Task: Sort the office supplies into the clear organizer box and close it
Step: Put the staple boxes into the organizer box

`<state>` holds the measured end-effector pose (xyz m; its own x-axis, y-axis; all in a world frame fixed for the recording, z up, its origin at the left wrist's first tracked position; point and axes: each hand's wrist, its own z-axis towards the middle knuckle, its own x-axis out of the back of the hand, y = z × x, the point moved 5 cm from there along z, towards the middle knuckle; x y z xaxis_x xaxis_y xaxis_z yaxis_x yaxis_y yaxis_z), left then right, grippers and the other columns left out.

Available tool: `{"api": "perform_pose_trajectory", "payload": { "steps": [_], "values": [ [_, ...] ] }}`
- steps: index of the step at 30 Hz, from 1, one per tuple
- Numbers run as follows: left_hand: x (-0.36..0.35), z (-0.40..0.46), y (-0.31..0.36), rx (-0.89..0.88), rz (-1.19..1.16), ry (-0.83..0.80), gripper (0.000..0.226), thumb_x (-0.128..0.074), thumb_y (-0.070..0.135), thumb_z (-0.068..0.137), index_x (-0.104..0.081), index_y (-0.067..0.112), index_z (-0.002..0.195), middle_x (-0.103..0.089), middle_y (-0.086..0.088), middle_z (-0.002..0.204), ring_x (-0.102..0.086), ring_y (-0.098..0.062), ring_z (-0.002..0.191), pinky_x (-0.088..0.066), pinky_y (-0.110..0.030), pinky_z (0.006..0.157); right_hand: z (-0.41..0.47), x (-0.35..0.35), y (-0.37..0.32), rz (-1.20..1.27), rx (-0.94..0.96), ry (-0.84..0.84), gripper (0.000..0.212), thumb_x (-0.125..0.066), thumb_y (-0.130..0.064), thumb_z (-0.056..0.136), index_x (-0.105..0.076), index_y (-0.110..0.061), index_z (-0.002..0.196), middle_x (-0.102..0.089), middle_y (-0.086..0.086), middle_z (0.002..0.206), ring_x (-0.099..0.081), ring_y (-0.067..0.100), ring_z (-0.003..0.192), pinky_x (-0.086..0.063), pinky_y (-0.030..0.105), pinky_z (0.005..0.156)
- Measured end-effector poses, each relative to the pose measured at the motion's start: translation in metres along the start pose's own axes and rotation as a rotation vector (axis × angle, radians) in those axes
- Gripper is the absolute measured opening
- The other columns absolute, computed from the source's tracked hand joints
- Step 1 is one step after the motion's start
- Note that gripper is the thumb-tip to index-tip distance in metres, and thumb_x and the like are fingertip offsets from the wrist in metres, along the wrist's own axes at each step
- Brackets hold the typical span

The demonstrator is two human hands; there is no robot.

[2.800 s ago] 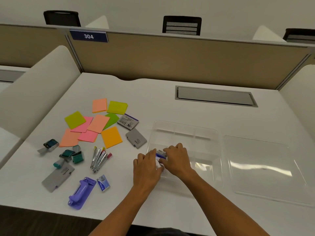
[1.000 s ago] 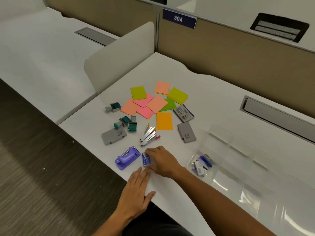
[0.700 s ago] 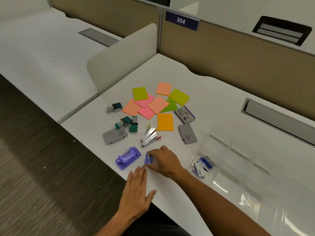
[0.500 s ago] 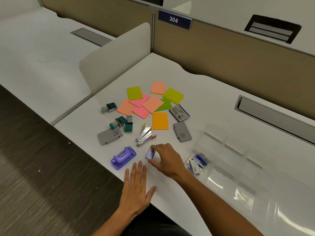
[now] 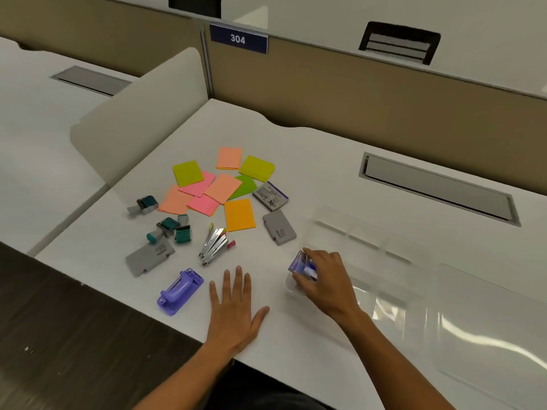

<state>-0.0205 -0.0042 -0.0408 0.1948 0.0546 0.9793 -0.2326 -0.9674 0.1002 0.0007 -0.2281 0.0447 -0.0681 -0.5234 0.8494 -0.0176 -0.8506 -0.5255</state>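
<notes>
Two hands are working at the near edge of the desk. Your left hand is lying flat on the desk with fingers spread wide, holding nothing, much as it was half a second ago. Your right hand is pinching a small blue staple box; half a second ago it was lifting that box from beside the purple hole punch, and now it is carrying it over the near left corner of the clear organizer box. The staple boxes seen earlier in that corner are now hiding under your hand, apart from a sliver of blue and white. Beyond the punch, a cluster of small staplers, a grey case and teal stamps are sitting untouched. Farther back, the sticky note pads are overlapping one another, with two more flat grey packs just to their right. The organizer's walls are blurring into the white surface, and its lid, lying to the right, is running off the frame.
</notes>
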Motion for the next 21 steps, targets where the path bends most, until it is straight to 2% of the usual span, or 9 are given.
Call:
{"api": "perform_pose_trajectory", "payload": {
  "steps": [4, 9, 15, 21],
  "values": [
    [0.0, 0.004, 0.001, -0.013, -0.009, 0.032, 0.089, -0.023, 0.074, 0.088, -0.012, 0.014, 0.153, 0.004, -0.01, 0.162, 0.001, -0.035, 0.148, -0.008, -0.064, 0.114, -0.007, 0.006, 0.024, -0.006, -0.122, -0.011, 0.061, -0.068, -0.053, 0.083, -0.05, -0.028, 0.136, -0.06, -0.008, 0.13, -0.043, 0.014, 0.112, -0.035, 0.023, 0.085],
    [-0.001, 0.003, 0.001, -0.018, -0.012, 0.046, 0.089, -0.022, 0.074, 0.088, -0.009, 0.015, 0.154, 0.006, -0.009, 0.162, 0.003, -0.033, 0.149, -0.008, -0.063, 0.115, -0.011, 0.004, 0.032, -0.019, -0.162, -0.036, 0.058, -0.069, -0.048, 0.084, -0.051, -0.029, 0.136, -0.062, -0.006, 0.123, -0.043, 0.015, 0.109, -0.038, 0.024, 0.082],
    [-0.001, 0.003, -0.001, -0.008, -0.031, 0.037, 0.089, -0.021, 0.075, 0.088, -0.007, 0.017, 0.154, 0.008, -0.007, 0.162, 0.005, -0.031, 0.149, -0.004, -0.061, 0.116, -0.009, -0.002, 0.025, -0.018, -0.159, -0.063, 0.055, -0.065, -0.046, 0.088, -0.05, -0.029, 0.138, -0.058, -0.005, 0.132, -0.043, 0.018, 0.119, -0.039, 0.028, 0.093],
    [-0.001, 0.002, -0.002, 0.005, -0.059, 0.01, 0.089, -0.022, 0.078, 0.086, -0.011, 0.021, 0.154, 0.001, -0.005, 0.162, 0.002, -0.029, 0.149, -0.003, -0.059, 0.116, -0.004, -0.006, -0.006, 0.047, -0.033, -0.048, 0.053, -0.065, -0.035, 0.089, -0.05, -0.025, 0.139, -0.057, -0.002, 0.134, -0.044, 0.022, 0.124, -0.039, 0.037, 0.102]
  ]
}}
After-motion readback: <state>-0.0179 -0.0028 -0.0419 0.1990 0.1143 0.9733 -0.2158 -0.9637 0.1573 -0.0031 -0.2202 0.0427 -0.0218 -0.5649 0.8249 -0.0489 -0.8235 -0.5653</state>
